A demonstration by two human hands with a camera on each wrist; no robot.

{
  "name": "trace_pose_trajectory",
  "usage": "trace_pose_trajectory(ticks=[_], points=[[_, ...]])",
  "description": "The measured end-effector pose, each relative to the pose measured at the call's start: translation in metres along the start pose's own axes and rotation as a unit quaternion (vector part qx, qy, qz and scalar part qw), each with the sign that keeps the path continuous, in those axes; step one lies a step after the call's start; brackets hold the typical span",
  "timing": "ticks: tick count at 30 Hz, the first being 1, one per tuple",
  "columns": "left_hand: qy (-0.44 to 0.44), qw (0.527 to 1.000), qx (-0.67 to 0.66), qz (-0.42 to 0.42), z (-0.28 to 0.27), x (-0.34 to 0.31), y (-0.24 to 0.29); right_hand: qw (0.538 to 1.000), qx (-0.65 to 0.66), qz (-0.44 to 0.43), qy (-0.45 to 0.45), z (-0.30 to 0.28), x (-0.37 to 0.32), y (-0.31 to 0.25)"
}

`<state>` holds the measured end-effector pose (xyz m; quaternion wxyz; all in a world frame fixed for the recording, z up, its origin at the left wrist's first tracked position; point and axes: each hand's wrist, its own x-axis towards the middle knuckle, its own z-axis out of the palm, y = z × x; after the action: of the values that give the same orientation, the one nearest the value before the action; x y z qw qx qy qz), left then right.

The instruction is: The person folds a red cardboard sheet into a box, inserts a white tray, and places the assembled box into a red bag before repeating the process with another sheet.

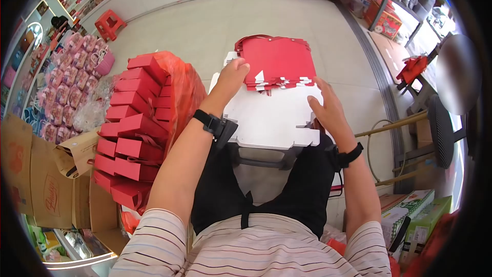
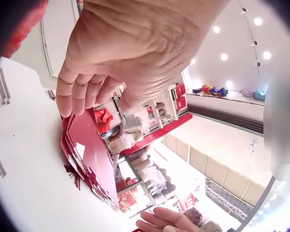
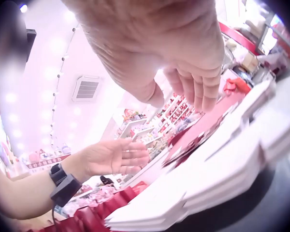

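A stack of flat red cardboard sheets (image 1: 279, 61) with ribbon handles lies on top of a pile of flat white die-cut cardboard blanks (image 1: 271, 115) in front of my lap. My left hand (image 1: 234, 74) is at the left side of the red stack, its fingertips right at the edge in the left wrist view. On the other side, my right hand (image 1: 328, 107) hovers by the lower right corner of the stack with fingers extended and thumb apart. Both palms face inward, and neither hand grips anything. In the right wrist view the left hand (image 3: 117, 157) shows straight fingers.
Folded red gift boxes (image 1: 136, 138) are piled to my left beside an orange-red plastic bag (image 1: 182, 84). Brown cardboard boxes (image 1: 48, 184) stand further left. A red stool (image 1: 109, 24) is at the back. Green-white boxes (image 1: 410, 218) and a chair (image 1: 441, 128) are on the right.
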<state>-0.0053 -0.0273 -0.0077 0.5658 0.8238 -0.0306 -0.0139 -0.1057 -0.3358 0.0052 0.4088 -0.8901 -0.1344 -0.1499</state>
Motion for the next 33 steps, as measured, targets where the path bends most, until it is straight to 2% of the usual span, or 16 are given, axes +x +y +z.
trace_pose_trajectory(ticks=[1,5,8,11,16,18,20,22,24,26,27,31,33], points=[[0.002,1.000,0.018,0.001,0.001,0.007,-0.001,0.999,-0.039,-0.009,-0.006,-0.002,0.009,0.002],[-0.040,0.996,-0.023,-0.082,-0.004,0.022,-0.002,0.994,-0.098,0.010,-0.056,0.013,0.042,0.032],[-0.050,0.993,-0.038,-0.096,-0.008,0.025,-0.005,0.982,-0.108,0.073,-0.138,0.026,0.052,0.037],[-0.044,0.994,-0.037,-0.094,-0.007,0.026,-0.003,0.975,-0.173,0.057,-0.128,0.038,0.049,0.041],[-0.029,0.990,-0.105,-0.085,-0.005,0.035,-0.001,0.981,-0.140,0.071,-0.117,0.033,0.050,0.045],[-0.066,0.989,-0.104,-0.078,0.002,0.032,0.011,0.979,-0.154,0.068,-0.111,0.035,0.048,0.044],[-0.094,0.985,-0.132,-0.056,0.010,0.025,0.019,0.986,-0.119,0.062,-0.102,0.034,0.046,0.044],[-0.074,0.988,-0.128,-0.039,0.013,0.017,0.033,0.996,-0.056,0.041,-0.057,0.034,0.043,0.053],[-0.075,0.964,-0.255,-0.024,0.017,0.009,0.041,0.994,-0.073,-0.052,0.062,0.036,0.037,0.058],[-0.051,0.926,-0.374,-0.020,0.023,-0.007,0.056,0.991,-0.035,-0.024,0.129,0.027,0.022,0.028],[-0.074,0.903,-0.423,-0.006,0.025,-0.011,0.052,0.986,-0.031,-0.025,0.160,0.021,0.013,0.008],[-0.098,0.832,-0.536,-0.101,0.047,-0.035,0.037,0.983,0.069,0.038,0.165,0.015,-0.013,-0.035],[-0.120,0.820,-0.544,-0.130,0.059,-0.044,0.030,0.969,0.184,0.102,0.127,0.015,-0.018,-0.036]])
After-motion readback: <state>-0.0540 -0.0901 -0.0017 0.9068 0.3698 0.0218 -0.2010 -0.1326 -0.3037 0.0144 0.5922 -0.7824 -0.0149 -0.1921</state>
